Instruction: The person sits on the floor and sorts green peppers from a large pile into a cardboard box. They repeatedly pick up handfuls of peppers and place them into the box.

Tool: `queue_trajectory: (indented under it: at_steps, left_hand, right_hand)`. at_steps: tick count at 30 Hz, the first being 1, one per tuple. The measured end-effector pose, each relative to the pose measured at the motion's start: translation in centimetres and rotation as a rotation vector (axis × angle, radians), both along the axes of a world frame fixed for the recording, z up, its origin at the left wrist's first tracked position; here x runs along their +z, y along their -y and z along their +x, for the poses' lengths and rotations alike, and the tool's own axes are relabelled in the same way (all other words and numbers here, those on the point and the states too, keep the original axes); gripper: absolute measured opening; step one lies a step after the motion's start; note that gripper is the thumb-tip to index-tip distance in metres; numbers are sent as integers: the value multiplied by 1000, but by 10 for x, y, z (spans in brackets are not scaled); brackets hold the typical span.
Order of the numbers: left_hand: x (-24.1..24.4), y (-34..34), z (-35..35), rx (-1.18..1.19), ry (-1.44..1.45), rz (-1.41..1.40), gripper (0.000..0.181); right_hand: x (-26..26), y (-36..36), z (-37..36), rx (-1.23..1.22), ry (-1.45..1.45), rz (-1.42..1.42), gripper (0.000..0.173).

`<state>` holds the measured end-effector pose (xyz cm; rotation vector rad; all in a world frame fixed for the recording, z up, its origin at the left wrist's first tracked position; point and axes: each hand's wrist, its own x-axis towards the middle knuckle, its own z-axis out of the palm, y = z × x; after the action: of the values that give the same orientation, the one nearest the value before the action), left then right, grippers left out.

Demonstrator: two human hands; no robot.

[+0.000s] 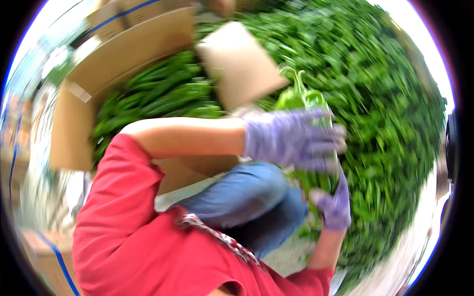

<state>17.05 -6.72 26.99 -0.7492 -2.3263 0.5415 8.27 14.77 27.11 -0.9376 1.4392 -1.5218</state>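
Note:
My left hand, in a purple knit glove, lies across the middle of a bunch of long green peppers with its fingers spread over them. Their curled stems stick out past the hand. At the lower end of the same bunch, my right hand, gloved alike, grips from the side with its thumb apart; part of its fingers is hidden behind the peppers. Left of the hands stands an open cardboard box in which long green peppers lie in rows. Motion blurs the hands.
A big heap of green peppers fills the right side. One cardboard flap juts between heap and box. Blue-strapped cartons stand behind, and another carton is at lower left. My bent knees in jeans are close below the hands.

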Motion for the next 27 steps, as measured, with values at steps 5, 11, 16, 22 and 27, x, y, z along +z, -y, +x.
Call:
queue_trajectory:
  at_steps: [5,11,16,22,27]
  left_hand:
    - [19,25,148,131,46,245,58]
    - [23,163,310,948,73,132,83]
    - [-28,266,375,1606,454,243,94]
    - [-125,315,416,1569,491,688,84]
    - [-134,300,372,1601,310,590,71]
  right_hand:
    - [-4,56,70,407,-81,103,85]
    - [3,109,103,300,-384,-91,85]
    - [4,96,88,116,-409,23,75]
    - [-2,69,77,-31,-443,130,71]
    - [3,-5,36,-289,-661,257,52]
